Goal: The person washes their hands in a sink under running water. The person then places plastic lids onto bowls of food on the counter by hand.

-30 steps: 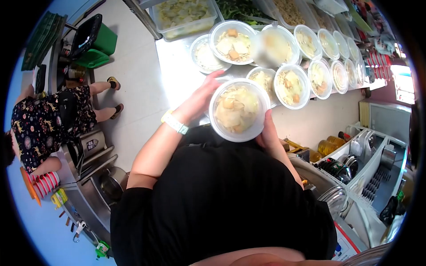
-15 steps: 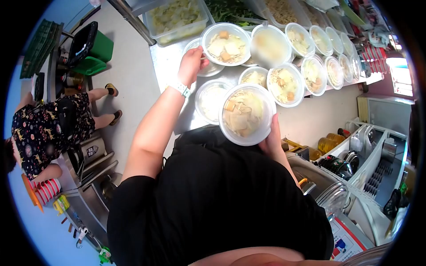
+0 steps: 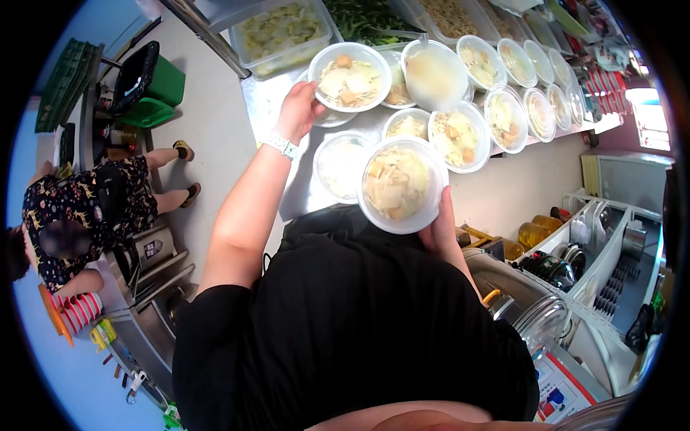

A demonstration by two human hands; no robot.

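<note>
My left hand (image 3: 300, 111) grips the rim of a round plastic bowl (image 3: 350, 77) holding cabbage, noodle-like strips and brown cubes; its fingers are partly hidden under the rim. Another such bowl (image 3: 397, 185) is in my right hand (image 3: 440, 228), held from the side close to my black shirt, with the thumb along its wall. Just beyond it, on the metal counter (image 3: 298, 179), stand a bowl with pale white contents (image 3: 339, 167) and a filled bowl (image 3: 460, 136). Part of a further bowl (image 3: 397, 80) shows to the right of the left-hand one.
More filled bowls (image 3: 506, 118) line the counter to the right, some stacked. Behind them sit tubs of chopped vegetables (image 3: 280, 32) and leafy greens (image 3: 366, 21). Across the aisle at left, a person in a patterned outfit (image 3: 93, 208) stands near a green bin (image 3: 167, 80). Shelving (image 3: 575, 287) is at right.
My left hand has shifted left and slightly nearer with its bowl, exposing more of a bowl beside it. My right hand and its bowl have stayed almost still.
</note>
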